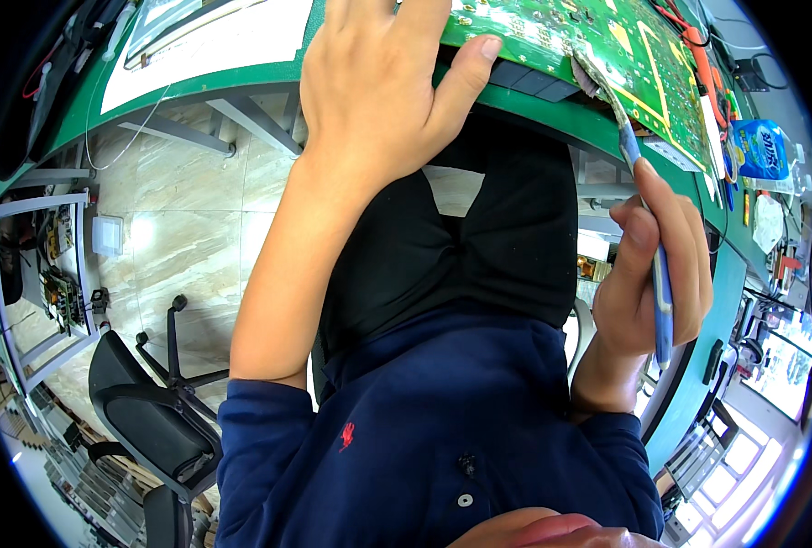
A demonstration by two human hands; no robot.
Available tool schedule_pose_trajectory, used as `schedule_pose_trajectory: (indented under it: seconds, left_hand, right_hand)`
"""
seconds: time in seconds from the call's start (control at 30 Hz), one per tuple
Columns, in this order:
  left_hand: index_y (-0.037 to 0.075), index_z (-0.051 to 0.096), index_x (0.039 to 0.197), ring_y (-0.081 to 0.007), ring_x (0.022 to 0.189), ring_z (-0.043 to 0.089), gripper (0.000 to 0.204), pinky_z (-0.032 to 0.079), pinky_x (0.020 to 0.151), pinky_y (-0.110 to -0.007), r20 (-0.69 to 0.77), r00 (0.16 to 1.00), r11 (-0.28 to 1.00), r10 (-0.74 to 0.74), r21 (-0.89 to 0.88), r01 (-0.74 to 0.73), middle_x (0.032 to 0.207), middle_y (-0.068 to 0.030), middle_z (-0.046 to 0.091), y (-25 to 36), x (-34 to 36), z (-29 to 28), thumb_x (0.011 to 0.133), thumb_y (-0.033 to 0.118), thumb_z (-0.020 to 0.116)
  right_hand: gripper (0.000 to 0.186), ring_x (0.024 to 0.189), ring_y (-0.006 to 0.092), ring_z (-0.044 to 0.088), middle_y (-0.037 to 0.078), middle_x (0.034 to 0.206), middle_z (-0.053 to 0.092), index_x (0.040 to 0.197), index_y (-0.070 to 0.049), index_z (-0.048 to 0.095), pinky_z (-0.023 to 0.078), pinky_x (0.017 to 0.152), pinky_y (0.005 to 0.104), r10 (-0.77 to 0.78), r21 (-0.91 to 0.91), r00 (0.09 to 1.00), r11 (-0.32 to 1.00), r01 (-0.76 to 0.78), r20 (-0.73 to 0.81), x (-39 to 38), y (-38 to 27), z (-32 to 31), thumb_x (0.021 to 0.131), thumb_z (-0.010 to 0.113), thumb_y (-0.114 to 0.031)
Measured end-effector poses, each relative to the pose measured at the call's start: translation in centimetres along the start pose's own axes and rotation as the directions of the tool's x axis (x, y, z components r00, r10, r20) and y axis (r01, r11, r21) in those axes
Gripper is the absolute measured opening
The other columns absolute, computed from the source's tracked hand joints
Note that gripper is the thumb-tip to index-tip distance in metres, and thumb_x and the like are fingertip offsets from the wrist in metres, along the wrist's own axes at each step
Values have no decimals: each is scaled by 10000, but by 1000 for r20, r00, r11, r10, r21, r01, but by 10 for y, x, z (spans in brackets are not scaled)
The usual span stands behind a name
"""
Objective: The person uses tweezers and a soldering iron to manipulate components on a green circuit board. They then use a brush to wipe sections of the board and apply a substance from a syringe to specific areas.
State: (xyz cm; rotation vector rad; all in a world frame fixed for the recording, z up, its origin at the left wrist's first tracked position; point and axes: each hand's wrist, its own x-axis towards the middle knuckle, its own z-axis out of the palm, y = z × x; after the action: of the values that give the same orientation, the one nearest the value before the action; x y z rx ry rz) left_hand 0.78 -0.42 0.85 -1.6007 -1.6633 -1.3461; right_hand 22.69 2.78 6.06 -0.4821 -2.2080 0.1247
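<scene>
A green printed circuit board [652, 73] lies at the top right along the bench's near edge. My left hand [387, 91] is at its left edge, thumb stretched out over the board, fingers extended and cut off by the top of the picture. My right hand [652, 256], at the right, is closed round the blue handle of a brush [632, 137], whose dark, worn bristles touch the board's surface near its near edge.
The green bench [77, 119] holds white papers [205, 36] at left, an orange-handled tool [702, 64], cables and a blue bottle [760, 148] at right. Below are a black office chair [150, 420] and a metal rack [41, 283] with boards.
</scene>
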Motion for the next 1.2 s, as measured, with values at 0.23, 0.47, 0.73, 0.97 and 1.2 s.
schedule_pose_trajectory:
  seconds: [0.23,0.47,0.73,0.97,1.2]
  left_hand:
    - [44,517,1198,-377,969,522,447,443,808,-429,-17,1000,1000,8,-19,-8,1141,-194,519,-2,-1,1,794,195,632]
    - [44,515,1204,-376,965,522,443,448,802,-429,3,1000,1000,-9,-4,9,1145,-194,516,-2,-1,1,811,217,622]
    - [45,514,1204,-380,968,519,443,455,801,-434,8,1000,999,-24,-22,24,1144,-195,516,3,0,-5,813,221,624]
    - [45,512,1206,-390,992,514,443,454,816,-433,9,1000,1000,-26,-15,26,1155,-205,506,-2,-1,-4,816,223,624]
    - [37,496,1217,-401,1008,508,453,456,823,-435,37,998,997,-50,-58,53,1166,-220,491,-1,-1,-6,824,229,620]
  right_hand:
    - [171,647,196,597,155,798,648,1006,65,666,474,598,261,55,13,997,998,-56,52,4,-4,2,846,646,8]
    - [184,647,196,598,151,772,634,1008,65,666,469,599,254,70,-4,994,998,-70,78,6,-10,1,828,628,58]
    - [171,633,192,592,150,755,626,991,80,659,472,593,263,72,14,996,997,-73,61,9,-11,4,827,609,76]
    - [174,627,192,589,154,745,624,996,84,654,467,581,270,90,0,993,996,-90,71,11,-12,6,831,599,78]
    - [193,633,137,593,120,726,634,1019,76,668,448,582,224,71,-3,997,997,-71,29,8,-16,10,898,525,28]
